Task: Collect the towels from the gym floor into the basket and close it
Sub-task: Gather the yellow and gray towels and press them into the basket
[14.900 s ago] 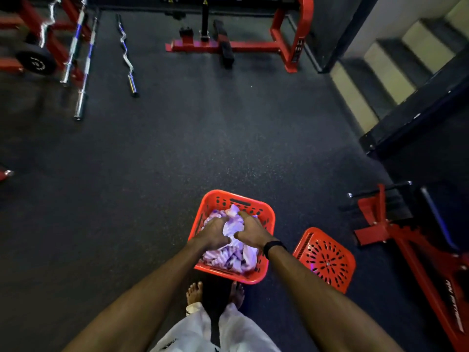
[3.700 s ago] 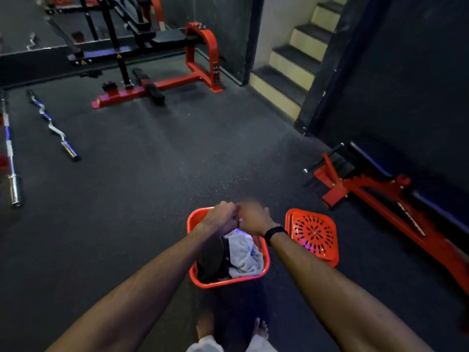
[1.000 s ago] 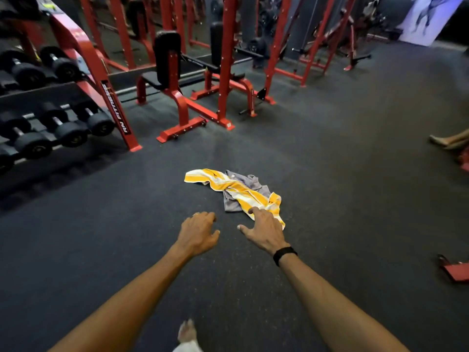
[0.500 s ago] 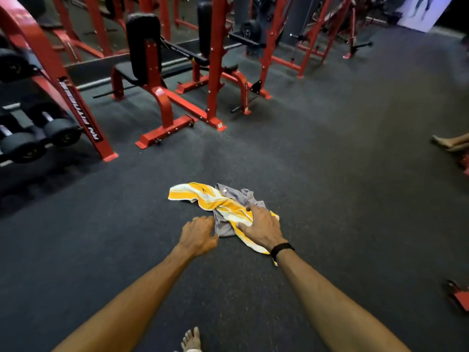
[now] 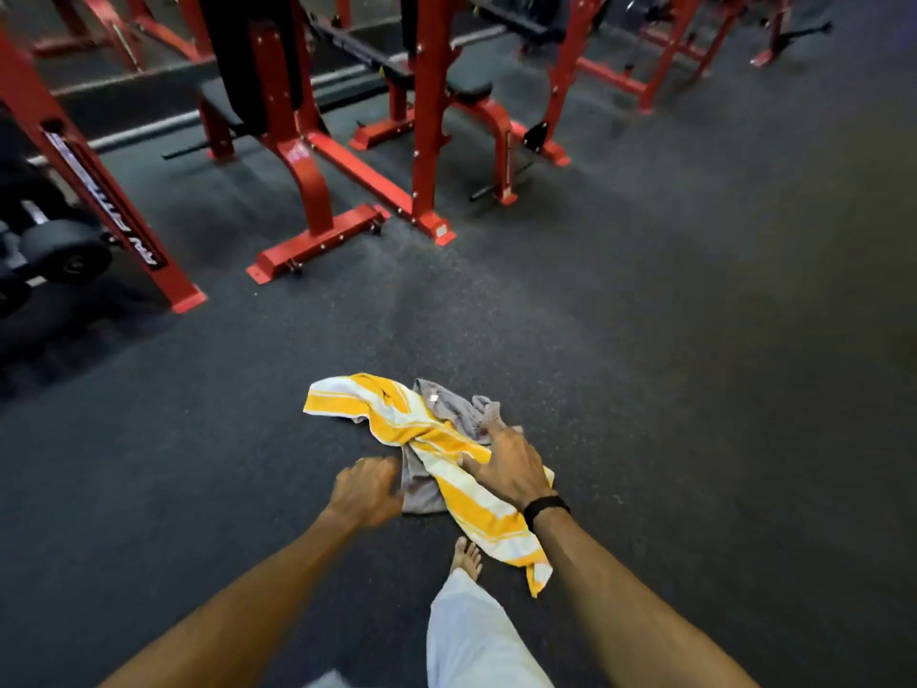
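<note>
Both hands had advanced onto the cloths since half a second before. On the dark gym floor [image 5: 694,389], below the red bench frame [image 5: 317,191], the yellow-striped towel [image 5: 446,439] overlay the grey towel [image 5: 446,404]. Right hand [image 5: 511,466] lay spread on both; left hand [image 5: 364,489], blurred, touched grey cloth, grip indeterminate.

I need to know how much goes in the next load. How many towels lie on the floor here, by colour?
Yellow-and-white striped towel: 1
Grey towel: 1
Total: 2
</note>
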`<state>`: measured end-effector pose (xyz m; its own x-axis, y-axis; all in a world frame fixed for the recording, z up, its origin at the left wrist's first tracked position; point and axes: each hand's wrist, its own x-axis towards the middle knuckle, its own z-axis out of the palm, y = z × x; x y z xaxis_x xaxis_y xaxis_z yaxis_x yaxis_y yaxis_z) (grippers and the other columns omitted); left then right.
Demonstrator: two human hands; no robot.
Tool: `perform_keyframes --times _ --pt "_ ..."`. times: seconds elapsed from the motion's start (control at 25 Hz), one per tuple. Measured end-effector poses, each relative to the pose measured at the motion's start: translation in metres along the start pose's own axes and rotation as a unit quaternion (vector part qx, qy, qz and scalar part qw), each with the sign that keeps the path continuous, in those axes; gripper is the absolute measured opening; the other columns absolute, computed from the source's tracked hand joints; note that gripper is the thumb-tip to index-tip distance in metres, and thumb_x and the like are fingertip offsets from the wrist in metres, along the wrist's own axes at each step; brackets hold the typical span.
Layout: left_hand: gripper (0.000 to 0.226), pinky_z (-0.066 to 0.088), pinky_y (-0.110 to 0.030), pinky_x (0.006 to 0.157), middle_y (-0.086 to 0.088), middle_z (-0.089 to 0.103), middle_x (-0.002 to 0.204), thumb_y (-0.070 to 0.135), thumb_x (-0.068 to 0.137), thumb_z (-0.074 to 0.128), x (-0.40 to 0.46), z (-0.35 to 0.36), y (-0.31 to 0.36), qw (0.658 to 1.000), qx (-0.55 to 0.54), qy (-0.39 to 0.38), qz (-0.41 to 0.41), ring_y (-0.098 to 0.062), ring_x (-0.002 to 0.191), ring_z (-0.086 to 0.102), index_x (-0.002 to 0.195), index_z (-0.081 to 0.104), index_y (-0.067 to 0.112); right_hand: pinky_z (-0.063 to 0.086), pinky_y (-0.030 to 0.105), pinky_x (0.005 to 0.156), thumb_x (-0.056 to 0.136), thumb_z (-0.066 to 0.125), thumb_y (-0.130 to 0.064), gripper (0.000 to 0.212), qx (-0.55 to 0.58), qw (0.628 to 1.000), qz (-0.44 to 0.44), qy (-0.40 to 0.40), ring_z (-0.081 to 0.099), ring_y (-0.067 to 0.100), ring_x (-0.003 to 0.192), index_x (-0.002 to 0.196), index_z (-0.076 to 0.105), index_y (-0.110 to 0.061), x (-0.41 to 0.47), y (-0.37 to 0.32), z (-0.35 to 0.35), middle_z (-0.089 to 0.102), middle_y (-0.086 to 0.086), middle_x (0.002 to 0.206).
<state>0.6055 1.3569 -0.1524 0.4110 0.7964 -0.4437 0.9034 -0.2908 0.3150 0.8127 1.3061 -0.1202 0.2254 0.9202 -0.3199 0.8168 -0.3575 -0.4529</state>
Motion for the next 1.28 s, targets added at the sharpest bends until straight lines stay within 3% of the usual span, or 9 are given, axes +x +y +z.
perform_keyframes --times 0.28,0.4,0.52,0.6,0.72,0.88,1.04,1.16,1.28 --pt "0.031 0.051 -0.041 0.09 -0.01 0.062 0.121 0.031 0.085 0.05 0.11 0.043 -0.005 0.989 -0.05 -0.07 -0.119 -0.031 0.114 0.057 0.11 0.055 0.013 0.041 0.042 0.1 0.082 0.062 -0.053 0.069 -0.048 0.987 0.026 -0.149 0.045 0.03 0.129 0.139 0.041 -0.019 0.122 0.06 0.037 0.052 0.009 0.136" --pt "0.068 0.043 -0.042 0.106 -0.009 0.032 0.154 0.031 0.084 0.048 0.156 0.117 -0.031 0.981 -0.069 -0.106 -0.149 -0.028 0.139 0.037 0.147 0.027 0.017 0.037 0.043 0.106 0.083 0.061 -0.053 0.079 -0.036 0.982 0.052 -0.179 0.038 0.03 0.135 0.147 0.03 -0.019 0.17 0.092 0.087 0.042 0.009 0.146" --pt "0.082 0.032 -0.051 0.113 -0.015 0.006 0.161 0.028 0.077 0.054 0.224 0.214 -0.061 0.978 -0.049 -0.139 -0.145 -0.034 0.147 0.014 0.148 0.015 0.015 0.03 0.047 0.111 0.084 0.061 -0.056 0.089 -0.058 0.973 0.062 -0.213 0.028 0.034 0.141 0.152 0.019 -0.019 0.235 0.144 0.178 0.026 0.013 0.156" --pt "0.088 0.024 -0.058 0.114 -0.024 0.014 0.156 0.031 0.072 0.064 0.275 0.279 -0.083 0.974 -0.029 -0.157 -0.162 -0.043 0.145 0.013 0.145 0.019 0.012 0.026 0.051 0.112 0.082 0.062 -0.059 0.096 -0.076 0.966 0.066 -0.238 0.021 0.037 0.144 0.154 0.012 -0.019 0.279 0.183 0.25 0.016 0.015 0.16" --pt "0.103 0.028 -0.061 0.108 -0.021 0.029 0.146 0.05 0.061 0.07 0.34 0.349 -0.107 0.965 0.005 -0.175 -0.196 -0.047 0.133 0.031 0.143 0.013 0.023 0.022 0.057 0.113 0.078 0.065 -0.062 0.107 -0.11 0.961 0.062 -0.245 0.012 0.041 0.146 0.155 0.004 -0.019 0.334 0.234 0.347 0.005 0.019 0.162" --pt "0.117 0.024 -0.061 0.111 -0.022 -0.011 0.158 0.043 0.07 0.077 0.415 0.434 -0.129 0.944 -0.061 -0.23 -0.23 -0.045 0.143 0.013 0.15 -0.007 0.025 0.014 0.068 0.112 0.066 0.07 -0.072 0.125 -0.153 0.962 0.023 -0.223 0.0 0.048 0.146 0.156 0.0 -0.019 0.381 0.288 0.457 -0.007 0.024 0.161" --pt "0.143 0.028 -0.064 0.106 -0.021 -0.025 0.155 0.054 0.053 0.085 0.467 0.497 -0.136 0.936 -0.055 -0.221 -0.267 -0.044 0.145 -0.001 0.147 -0.02 0.028 0.011 0.08 0.101 0.046 0.065 -0.087 0.14 -0.234 0.963 -0.05 -0.129 0.006 0.056 0.143 0.156 0.006 -0.022 0.412 0.318 0.506 0.004 0.03 0.159" --pt "0.125 0.038 -0.061 0.1 -0.02 -0.013 0.158 0.047 0.067 0.08 0.476 0.531 -0.109 0.935 -0.006 -0.11 -0.336 -0.04 0.146 0.007 0.149 -0.012 0.025 0.022 0.078 0.096 0.048 0.073 -0.077 0.137 -0.27 0.952 -0.037 -0.139 0.017 0.057 0.14 0.155 0.005 -0.027 0.424 0.329 0.526 0.009 0.029 0.158" --pt "0.091 0.041 -0.057 0.102 -0.022 0.009 0.156 0.023 0.083 0.067 0.467 0.538 -0.071 0.932 -0.127 -0.086 -0.328 -0.04 0.14 0.024 0.15 0.007 0.014 0.042 0.06 0.086 0.07 0.078 -0.041 0.103 -0.246 0.954 -0.021 -0.172 0.041 0.053 0.124 0.152 0.019 -0.027 0.425 0.326 0.517 0.031 0.028 0.148"
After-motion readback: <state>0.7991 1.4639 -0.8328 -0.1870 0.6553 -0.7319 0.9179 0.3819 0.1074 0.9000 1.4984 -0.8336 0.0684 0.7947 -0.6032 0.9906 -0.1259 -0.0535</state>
